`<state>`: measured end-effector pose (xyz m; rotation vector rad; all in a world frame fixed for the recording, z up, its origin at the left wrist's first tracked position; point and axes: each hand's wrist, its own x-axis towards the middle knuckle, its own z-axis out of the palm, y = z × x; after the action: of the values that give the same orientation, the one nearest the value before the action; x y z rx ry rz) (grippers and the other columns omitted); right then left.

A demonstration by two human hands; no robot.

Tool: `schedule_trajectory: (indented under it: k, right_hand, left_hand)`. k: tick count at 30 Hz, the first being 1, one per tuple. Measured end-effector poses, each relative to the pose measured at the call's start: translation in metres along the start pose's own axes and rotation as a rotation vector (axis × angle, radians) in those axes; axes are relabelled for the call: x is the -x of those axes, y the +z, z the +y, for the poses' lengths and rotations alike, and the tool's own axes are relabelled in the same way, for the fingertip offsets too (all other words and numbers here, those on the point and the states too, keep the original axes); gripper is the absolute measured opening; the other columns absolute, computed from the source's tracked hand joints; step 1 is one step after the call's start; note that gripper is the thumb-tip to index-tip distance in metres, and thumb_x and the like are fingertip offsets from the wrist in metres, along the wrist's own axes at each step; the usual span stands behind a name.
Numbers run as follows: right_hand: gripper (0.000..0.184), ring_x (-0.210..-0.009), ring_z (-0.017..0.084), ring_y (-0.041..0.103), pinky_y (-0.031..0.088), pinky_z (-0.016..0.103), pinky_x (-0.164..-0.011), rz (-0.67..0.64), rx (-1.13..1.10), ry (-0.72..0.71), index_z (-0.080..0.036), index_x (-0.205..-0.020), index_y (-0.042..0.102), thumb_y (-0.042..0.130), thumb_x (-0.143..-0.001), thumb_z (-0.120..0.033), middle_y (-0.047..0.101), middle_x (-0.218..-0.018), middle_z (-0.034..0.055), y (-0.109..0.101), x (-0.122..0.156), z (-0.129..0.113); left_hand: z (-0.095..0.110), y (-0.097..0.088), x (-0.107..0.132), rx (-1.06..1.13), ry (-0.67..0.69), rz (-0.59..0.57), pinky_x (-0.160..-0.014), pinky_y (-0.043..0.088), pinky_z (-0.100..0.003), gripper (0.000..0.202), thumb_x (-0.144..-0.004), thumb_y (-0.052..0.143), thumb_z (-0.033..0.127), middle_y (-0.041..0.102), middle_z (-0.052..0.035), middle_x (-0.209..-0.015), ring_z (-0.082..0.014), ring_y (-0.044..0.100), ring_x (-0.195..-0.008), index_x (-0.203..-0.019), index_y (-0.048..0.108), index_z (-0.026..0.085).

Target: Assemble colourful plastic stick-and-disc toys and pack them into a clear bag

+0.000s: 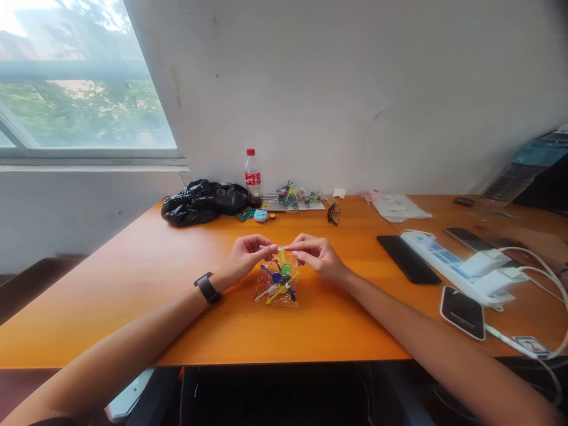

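A clear plastic bag stands on the table between my hands. Inside it are several small coloured plastic pieces with arrow-shaped ends, in blue, yellow, green, red and white. My left hand, with a black watch on the wrist, pinches the bag's top edge from the left. From the right, my right hand pinches the same top edge, its fingertips close to those of the left. Whether the bag's mouth is sealed is too small to tell.
Along the wall lie a black plastic bag, a cola bottle, a round tin, more bagged coloured pieces and glasses. On the right are a black phone, a power strip with cables and a charging device.
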<state>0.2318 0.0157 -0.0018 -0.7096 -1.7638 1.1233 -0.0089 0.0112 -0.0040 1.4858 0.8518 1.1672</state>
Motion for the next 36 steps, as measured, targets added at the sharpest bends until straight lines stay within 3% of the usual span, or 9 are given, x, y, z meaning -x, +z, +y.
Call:
schedule_trajectory:
  k: [4,9,15,20,27,31,36]
  right_hand:
    - [0.041,-0.067,0.014,0.059,0.050,0.028,-0.065,-0.006,-0.005,0.112,-0.020,-0.122,0.078,0.077,-0.091,-0.046,0.064,-0.085,0.0015,0.002,-0.001,0.005]
    - [0.044,-0.062,0.013,0.055,0.044,0.026,-0.060,-0.097,0.098,0.184,-0.014,-0.088,0.076,0.072,-0.093,-0.057,0.062,-0.069,0.0007,0.004,0.001,0.009]
    - [0.042,-0.061,0.013,0.057,0.045,0.026,-0.059,-0.130,0.158,0.157,-0.015,-0.092,0.077,0.071,-0.095,-0.057,0.064,-0.069,0.0008,0.000,0.002,0.005]
    - [0.043,-0.056,0.013,0.058,0.046,0.025,-0.055,-0.134,0.131,0.192,-0.015,-0.090,0.076,0.076,-0.090,-0.058,0.065,-0.065,0.0002,-0.012,-0.004,0.007]
    - [0.047,-0.054,0.012,0.062,0.048,0.024,-0.051,-0.081,0.088,0.222,-0.015,-0.087,0.075,0.079,-0.086,-0.061,0.072,-0.068,0.0039,-0.029,-0.014,0.010]
    - [0.047,-0.055,0.013,0.065,0.049,0.023,-0.049,-0.089,0.065,0.211,-0.014,-0.087,0.073,0.079,-0.087,-0.061,0.072,-0.069,0.0047,-0.031,-0.015,0.007]
    - [0.047,-0.058,0.014,0.067,0.051,0.024,-0.051,-0.082,0.050,0.181,-0.015,-0.091,0.071,0.076,-0.089,-0.062,0.072,-0.075,0.0048,-0.032,-0.017,0.015]
  left_hand:
    - [-0.002,0.003,0.002,-0.015,0.054,-0.026,-0.070,0.058,-0.028,0.047,-0.081,0.090,0.044,0.080,-0.0079,-0.085,-0.0180,0.074,-0.074,-0.111,0.072,0.014]
    - [-0.007,0.008,0.005,-0.172,0.125,-0.070,-0.070,0.058,-0.027,0.045,-0.087,0.085,0.045,0.079,-0.0084,-0.085,-0.0174,0.073,-0.075,-0.116,0.075,0.011]
    - [-0.005,0.005,0.002,-0.259,0.056,-0.191,-0.059,0.051,-0.023,0.041,-0.093,0.076,0.052,0.077,-0.0079,-0.076,-0.0143,0.066,-0.064,-0.092,0.081,0.011]
    - [-0.004,-0.006,-0.006,-0.228,-0.009,-0.143,-0.053,0.049,-0.021,0.041,-0.087,0.083,0.051,0.075,-0.0083,-0.069,-0.0132,0.065,-0.057,-0.078,0.077,0.011]
    - [-0.005,-0.017,-0.016,-0.191,-0.010,-0.158,-0.059,0.056,-0.022,0.045,-0.092,0.077,0.053,0.077,-0.0102,-0.073,-0.0126,0.068,-0.059,-0.080,0.077,0.010]
    - [-0.006,-0.017,-0.019,-0.147,0.002,-0.130,-0.056,0.057,-0.023,0.045,-0.090,0.079,0.054,0.077,-0.0102,-0.073,-0.0132,0.068,-0.056,-0.080,0.074,0.010]
    - [-0.010,-0.022,-0.022,-0.127,-0.002,-0.182,-0.062,0.059,-0.025,0.043,-0.089,0.081,0.053,0.078,-0.0105,-0.077,-0.0153,0.072,-0.064,-0.084,0.075,0.011]
